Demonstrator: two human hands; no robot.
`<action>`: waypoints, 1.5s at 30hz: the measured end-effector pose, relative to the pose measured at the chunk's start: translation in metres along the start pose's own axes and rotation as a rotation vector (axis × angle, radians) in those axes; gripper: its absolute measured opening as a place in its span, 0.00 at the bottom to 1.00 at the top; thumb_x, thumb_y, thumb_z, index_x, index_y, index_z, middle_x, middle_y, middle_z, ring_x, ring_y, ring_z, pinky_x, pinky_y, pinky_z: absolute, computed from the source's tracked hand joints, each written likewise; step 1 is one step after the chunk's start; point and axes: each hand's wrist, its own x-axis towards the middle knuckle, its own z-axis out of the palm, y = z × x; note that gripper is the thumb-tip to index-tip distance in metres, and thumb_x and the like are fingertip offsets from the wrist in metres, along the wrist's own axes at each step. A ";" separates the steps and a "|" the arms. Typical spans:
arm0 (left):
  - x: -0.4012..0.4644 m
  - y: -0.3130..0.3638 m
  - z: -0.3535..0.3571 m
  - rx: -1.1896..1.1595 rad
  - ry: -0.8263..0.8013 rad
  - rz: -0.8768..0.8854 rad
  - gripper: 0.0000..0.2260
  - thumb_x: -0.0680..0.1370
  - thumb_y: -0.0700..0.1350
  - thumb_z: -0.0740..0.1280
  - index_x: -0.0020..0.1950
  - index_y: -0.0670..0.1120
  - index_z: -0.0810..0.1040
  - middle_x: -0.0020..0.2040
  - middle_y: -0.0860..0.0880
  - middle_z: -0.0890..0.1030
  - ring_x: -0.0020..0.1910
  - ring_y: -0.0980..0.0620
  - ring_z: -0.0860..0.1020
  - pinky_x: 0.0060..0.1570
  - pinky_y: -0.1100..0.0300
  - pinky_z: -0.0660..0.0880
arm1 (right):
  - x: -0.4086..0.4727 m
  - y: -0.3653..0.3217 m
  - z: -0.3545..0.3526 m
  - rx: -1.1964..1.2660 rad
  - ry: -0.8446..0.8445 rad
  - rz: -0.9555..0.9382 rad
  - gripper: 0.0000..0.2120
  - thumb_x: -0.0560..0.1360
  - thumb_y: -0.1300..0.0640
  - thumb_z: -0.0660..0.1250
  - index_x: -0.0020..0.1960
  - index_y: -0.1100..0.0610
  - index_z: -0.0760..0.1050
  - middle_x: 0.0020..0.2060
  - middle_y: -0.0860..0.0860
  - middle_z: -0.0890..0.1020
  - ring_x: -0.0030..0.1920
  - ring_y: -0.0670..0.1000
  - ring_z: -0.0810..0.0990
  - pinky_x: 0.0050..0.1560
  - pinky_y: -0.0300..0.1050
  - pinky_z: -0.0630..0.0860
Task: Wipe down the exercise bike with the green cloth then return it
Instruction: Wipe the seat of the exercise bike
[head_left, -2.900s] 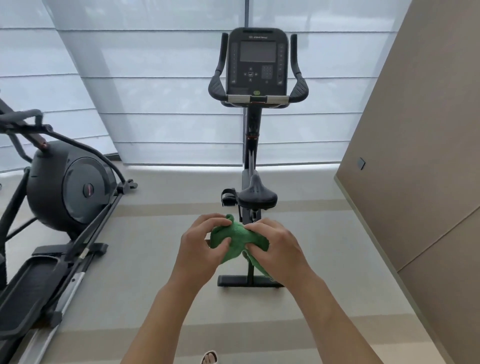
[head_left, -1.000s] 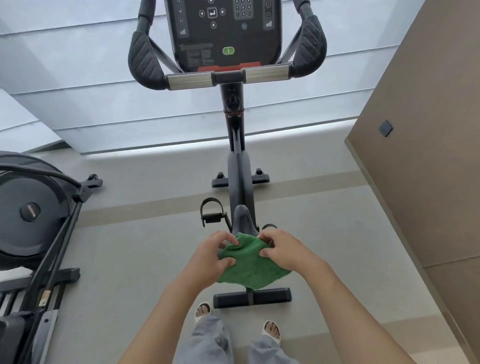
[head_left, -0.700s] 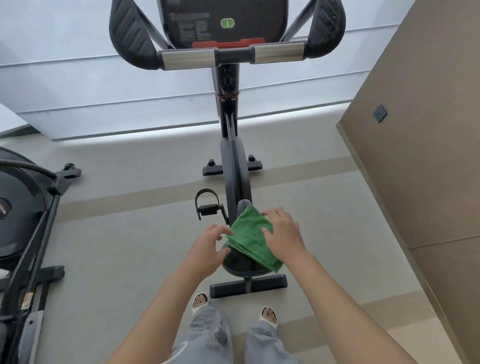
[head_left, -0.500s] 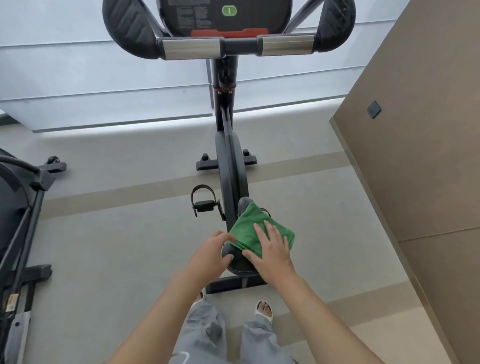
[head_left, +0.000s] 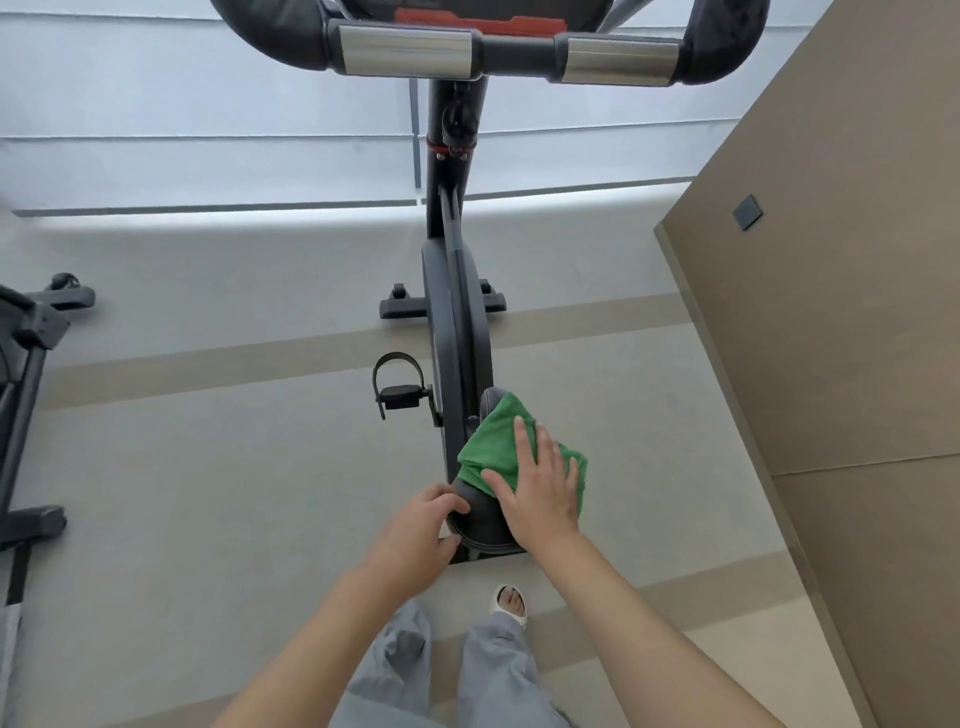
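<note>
We note the exercise bike standing on open floor, with a brown wall to the right of our right hand. That hand lies flat, fingers spread, pressing the green cloth onto the saddle. Our left hand curls around the saddle's left rear edge, gripping it.

Green cloth, black seat, seemingly grey trousers
</note>
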 end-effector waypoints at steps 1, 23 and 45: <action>0.000 -0.001 -0.001 0.000 -0.002 -0.006 0.17 0.79 0.40 0.71 0.69 0.48 0.79 0.69 0.56 0.75 0.63 0.52 0.78 0.64 0.60 0.73 | 0.010 -0.009 0.002 -0.033 -0.008 0.008 0.44 0.80 0.28 0.53 0.85 0.46 0.37 0.85 0.57 0.52 0.83 0.59 0.56 0.79 0.67 0.53; -0.028 0.002 -0.006 -0.057 0.081 -0.083 0.12 0.82 0.42 0.69 0.65 0.53 0.80 0.65 0.58 0.75 0.63 0.56 0.77 0.61 0.64 0.70 | 0.016 -0.007 -0.018 0.011 0.049 -0.245 0.31 0.78 0.61 0.67 0.79 0.45 0.70 0.84 0.54 0.59 0.78 0.63 0.65 0.74 0.62 0.69; -0.045 -0.008 -0.039 -0.069 0.231 -0.205 0.11 0.81 0.40 0.68 0.59 0.55 0.81 0.61 0.59 0.77 0.58 0.56 0.78 0.57 0.57 0.74 | 0.001 -0.055 0.011 -0.372 -0.136 -0.693 0.23 0.79 0.37 0.59 0.57 0.52 0.83 0.57 0.54 0.83 0.63 0.60 0.77 0.76 0.61 0.61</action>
